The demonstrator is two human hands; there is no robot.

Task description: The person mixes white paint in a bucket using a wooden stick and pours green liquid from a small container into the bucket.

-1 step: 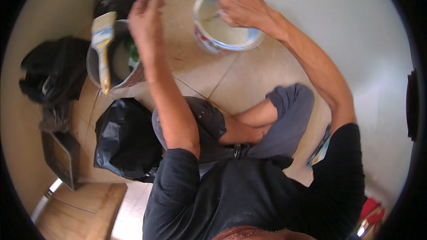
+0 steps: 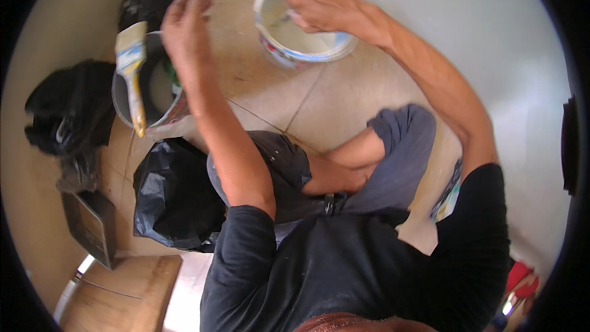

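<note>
My right hand (image 2: 327, 5) is closed in a fist over the near right side of a white bucket (image 2: 307, 55) with a blue-edged rim. Pale, creamy stuff lies inside it. A small bit of something thin shows below the fingers, too blurred to name. My left hand (image 2: 186, 21) hangs in the air at the far left, fingers loosely bent and slightly apart, with nothing seen in them. Just left of it, a paintbrush (image 2: 131, 77) with pale bristles and a yellowish handle rests across the rim of a second bucket (image 2: 120, 107). Something green shows inside that bucket, partly behind my left forearm.
Black plastic bags (image 2: 175, 193) lie beside my left knee, with more black bundles (image 2: 70, 104) at the left wall. A dark tray-like frame (image 2: 92, 221) leans near a wooden board (image 2: 132, 289). The pale wall (image 2: 516, 86) rises close on the right. My crossed legs rest on the tiled floor (image 2: 276, 101).
The view has turned slightly, so the buckets and both hands sit a little farther left in the picture. Both hands keep nearly the same places relative to the buckets.
</note>
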